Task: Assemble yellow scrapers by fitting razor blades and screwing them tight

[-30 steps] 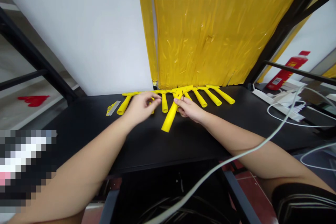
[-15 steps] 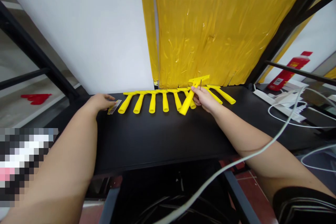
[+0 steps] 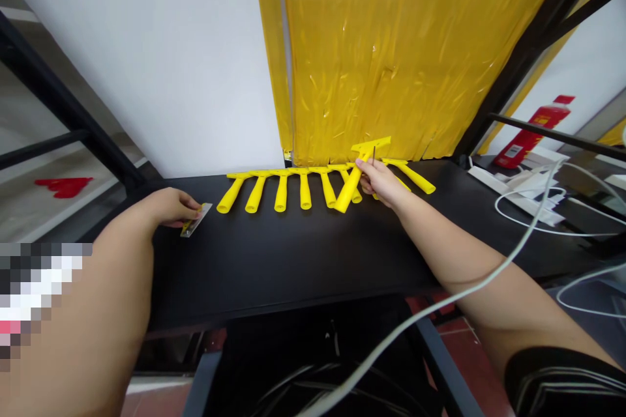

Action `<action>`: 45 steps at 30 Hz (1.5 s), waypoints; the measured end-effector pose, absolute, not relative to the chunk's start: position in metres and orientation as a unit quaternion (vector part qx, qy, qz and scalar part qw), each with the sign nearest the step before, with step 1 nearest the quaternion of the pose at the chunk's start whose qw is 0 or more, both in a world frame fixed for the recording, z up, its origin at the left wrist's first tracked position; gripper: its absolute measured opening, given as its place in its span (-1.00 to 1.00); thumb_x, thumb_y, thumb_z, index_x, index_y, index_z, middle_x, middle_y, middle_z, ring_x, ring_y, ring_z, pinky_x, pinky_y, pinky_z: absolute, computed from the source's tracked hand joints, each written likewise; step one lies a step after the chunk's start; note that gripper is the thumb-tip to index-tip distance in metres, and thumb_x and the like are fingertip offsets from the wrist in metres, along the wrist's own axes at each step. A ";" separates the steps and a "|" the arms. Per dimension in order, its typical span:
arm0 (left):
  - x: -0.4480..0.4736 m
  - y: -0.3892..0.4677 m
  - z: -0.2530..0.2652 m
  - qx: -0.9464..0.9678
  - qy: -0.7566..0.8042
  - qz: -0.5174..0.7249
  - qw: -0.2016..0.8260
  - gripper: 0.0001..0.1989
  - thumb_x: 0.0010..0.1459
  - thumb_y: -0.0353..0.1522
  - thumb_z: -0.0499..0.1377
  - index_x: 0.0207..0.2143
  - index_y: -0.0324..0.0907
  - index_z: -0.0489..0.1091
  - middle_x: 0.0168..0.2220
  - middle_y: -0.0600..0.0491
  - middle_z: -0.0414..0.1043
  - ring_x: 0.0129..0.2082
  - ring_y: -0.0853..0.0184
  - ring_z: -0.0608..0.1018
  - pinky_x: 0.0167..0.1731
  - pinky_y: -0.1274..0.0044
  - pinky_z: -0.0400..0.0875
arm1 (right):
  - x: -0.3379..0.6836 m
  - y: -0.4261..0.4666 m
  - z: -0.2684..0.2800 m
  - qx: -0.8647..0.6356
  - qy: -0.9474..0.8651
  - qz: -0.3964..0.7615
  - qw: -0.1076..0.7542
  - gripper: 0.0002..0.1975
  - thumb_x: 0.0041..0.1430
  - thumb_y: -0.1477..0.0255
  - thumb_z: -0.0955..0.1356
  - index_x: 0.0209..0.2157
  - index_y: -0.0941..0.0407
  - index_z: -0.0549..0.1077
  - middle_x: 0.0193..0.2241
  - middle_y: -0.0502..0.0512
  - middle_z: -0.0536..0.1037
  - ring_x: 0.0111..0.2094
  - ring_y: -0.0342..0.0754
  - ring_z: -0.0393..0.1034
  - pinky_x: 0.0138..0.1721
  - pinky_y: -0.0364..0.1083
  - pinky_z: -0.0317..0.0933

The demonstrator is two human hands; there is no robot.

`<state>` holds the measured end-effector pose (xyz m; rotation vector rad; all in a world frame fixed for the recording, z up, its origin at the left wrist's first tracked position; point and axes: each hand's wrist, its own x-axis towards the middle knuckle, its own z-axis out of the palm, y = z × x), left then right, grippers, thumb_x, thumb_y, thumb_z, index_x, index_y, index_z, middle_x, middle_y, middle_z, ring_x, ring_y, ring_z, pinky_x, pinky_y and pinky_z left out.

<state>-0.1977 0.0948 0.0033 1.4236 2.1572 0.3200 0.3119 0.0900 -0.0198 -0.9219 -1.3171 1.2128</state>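
My left hand [image 3: 178,207] is closed on a small flat clear-and-yellow piece [image 3: 197,220], pinching it at the left end of the black tabletop [image 3: 293,260]. My right hand [image 3: 379,181] grips a yellow T-shaped scraper handle [image 3: 348,189], tilted, its crossbar up and its hollow end down. A thin dark rod [image 3: 374,153] sticks up beside my right fingers; its lower part is hidden. Behind and beside that hand lie several like yellow handles [image 3: 280,192] in a row along the back edge, crossbars to the wall. My right hand partly covers some of them.
Yellow plastic sheeting [image 3: 391,58] and a white panel [image 3: 171,65] rise behind the table. At right stand a red bottle [image 3: 533,130] and a white power strip [image 3: 508,195] with cables. A white cable [image 3: 415,332] crosses in front of my right forearm. Black frame posts [image 3: 53,91] flank the table.
My left hand has moved left and toward me with the flat piece, away from the row. My right hand and its scraper handle have stayed almost still.
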 end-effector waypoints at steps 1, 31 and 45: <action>-0.197 0.084 0.004 0.528 0.798 0.113 0.267 -0.86 -0.05 -0.43 0.48 -0.38 -0.19 0.62 -0.48 0.07 0.63 -0.36 0.26 0.64 -0.34 0.47 0.58 | 0.312 0.091 -0.020 -0.387 -0.551 0.508 0.537 -0.45 0.12 -0.03 0.54 -0.39 0.01 0.21 -0.68 -0.21 0.15 -0.69 -0.24 -0.10 -0.68 -0.21 -0.21; 0.061 0.043 -0.015 0.860 0.348 0.124 0.352 -0.66 0.13 -0.26 0.41 -0.05 -0.16 0.68 -0.24 -0.03 0.65 -0.33 0.30 0.63 -0.27 0.47 0.51 | 0.304 0.085 -0.017 -0.379 -0.563 0.526 0.512 -0.58 0.32 0.12 0.47 -0.38 0.03 0.24 -0.67 -0.24 0.09 -0.71 -0.25 -0.11 -0.69 -0.21 -0.17; 0.020 0.036 0.001 0.762 0.221 0.225 0.565 0.12 -0.01 -0.43 0.50 0.47 0.10 -0.03 0.15 -0.09 0.44 0.13 0.19 0.60 0.13 0.25 0.54 | 0.272 0.064 -0.026 -0.282 -0.663 0.565 0.402 -0.55 0.29 -0.01 0.45 -0.33 0.11 0.43 -0.66 -0.17 0.25 -0.68 -0.26 -0.07 -0.65 -0.17 -0.14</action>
